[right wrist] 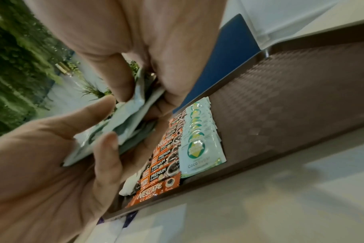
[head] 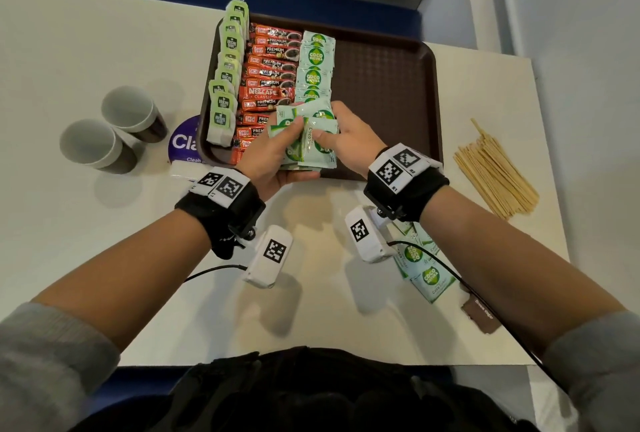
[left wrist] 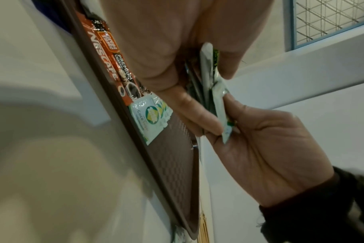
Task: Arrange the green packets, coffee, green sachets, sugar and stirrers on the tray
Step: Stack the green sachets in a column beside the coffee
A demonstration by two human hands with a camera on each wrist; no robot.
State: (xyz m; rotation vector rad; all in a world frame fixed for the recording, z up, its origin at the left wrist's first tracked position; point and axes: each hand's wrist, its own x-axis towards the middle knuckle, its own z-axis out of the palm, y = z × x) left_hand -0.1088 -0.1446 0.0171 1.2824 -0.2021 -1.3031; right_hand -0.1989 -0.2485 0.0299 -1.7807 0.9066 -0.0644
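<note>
I see the brown tray point(head: 388, 85) holding three columns: green packets point(head: 227, 78) at left, red coffee sticks point(head: 270, 81), pale green sachets point(head: 315, 64). More sachets lie on the table. Wooden stirrers point(head: 495, 178) bundled right of tray.

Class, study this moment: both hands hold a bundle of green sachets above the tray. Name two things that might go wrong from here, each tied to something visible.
1. The left hand and right hand grip a loose, fanned bundle of green sachets; one may slip out and land on the coffee sticks.
2. Setting the bundle down could nudge the overlapping sachet column already on the tray, spoiling its line.
</note>
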